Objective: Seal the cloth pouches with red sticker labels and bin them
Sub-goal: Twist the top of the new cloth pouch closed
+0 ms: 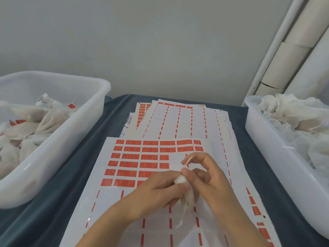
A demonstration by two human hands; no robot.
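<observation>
Both hands pinch pouch (185, 191) neck over label sheet (135, 164): left hand (160, 189) bunches it, right hand (206, 173) fingers grip top. Sealed bin (53, 139) left, unsealed bin (277, 152) right, for one-way flow.

hands: left hand (161, 190) and right hand (210, 177) pinch a white pouch (185, 193)
sheet: red stickers (132, 164) beneath

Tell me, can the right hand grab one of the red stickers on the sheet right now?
Probably not yet. The right hand and left hand are both pinching a white cloth pouch. The red stickers lie uncovered on the top sheet just beyond the hands, so nothing blocks them once the right hand lets go.
</observation>
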